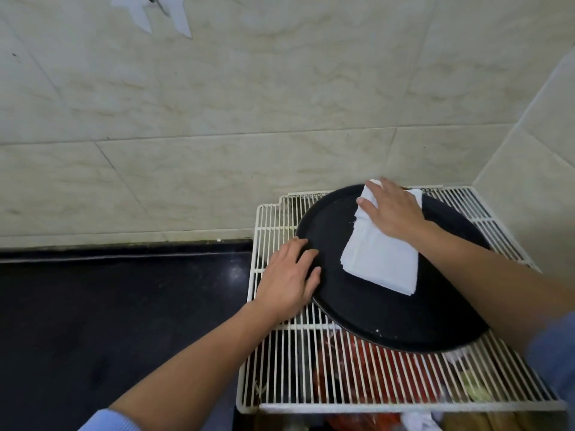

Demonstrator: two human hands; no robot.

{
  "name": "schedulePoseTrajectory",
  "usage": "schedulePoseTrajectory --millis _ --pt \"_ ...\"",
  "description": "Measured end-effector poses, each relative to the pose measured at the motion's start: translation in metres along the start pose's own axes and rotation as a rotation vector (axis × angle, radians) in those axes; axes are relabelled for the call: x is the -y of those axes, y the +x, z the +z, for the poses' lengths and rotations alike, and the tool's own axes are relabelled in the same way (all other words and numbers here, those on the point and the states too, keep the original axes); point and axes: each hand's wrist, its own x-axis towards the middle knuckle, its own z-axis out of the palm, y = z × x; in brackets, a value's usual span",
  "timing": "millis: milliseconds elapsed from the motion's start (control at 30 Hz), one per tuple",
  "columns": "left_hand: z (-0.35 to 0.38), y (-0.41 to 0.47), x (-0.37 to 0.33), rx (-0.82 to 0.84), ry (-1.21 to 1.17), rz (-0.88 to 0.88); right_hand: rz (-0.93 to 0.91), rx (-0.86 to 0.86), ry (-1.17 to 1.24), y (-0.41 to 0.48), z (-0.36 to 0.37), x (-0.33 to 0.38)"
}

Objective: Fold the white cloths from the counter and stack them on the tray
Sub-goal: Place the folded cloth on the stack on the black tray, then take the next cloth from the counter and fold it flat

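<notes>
Pale marbled wall tiles (217, 119) fill the far part of the scene and meet a second tiled wall at the far right corner. Below the tiles, a dark polished counter (109, 306) occupies the near left area.

To the right of the counter sits a white wire rack (311, 368). Red and other coloured items show through its bars at the near side; they are too blurred to identify.

A round black tray (373, 312) rests on the rack, covering most of its far and middle portion.

A stack of folded white cloths (379, 259) lies on the tray, toward its far half. The stack is rectangular, with layered edges visible along its left side.

The right hand (393, 209) lies palm down on the far end of the cloths. Its fingers are extended and spread, pressing flat, not closed around anything.

The left hand (289, 278) rests on the left rim of the tray. Its fingers are loosely extended across the rim onto the tray surface, in contact with it; no closed grasp is visible.

Both forearms are bare, with light blue sleeves (105, 421) at the near edge. White paper pieces (177, 14) hang on the wall at the far left.
</notes>
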Motion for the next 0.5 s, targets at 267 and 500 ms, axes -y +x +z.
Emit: schedulePoseTrajectory --millis 267,500 --pt "-0.048 -0.031 0.013 -0.045 0.044 -0.044 -0.057 -0.128 -0.066 -0.024 -0.039 0.047" --pt "-0.119 -0.17 0.089 0.005 0.142 -0.282 -0.319 -0.174 -0.007 -0.089 -0.035 0.206"
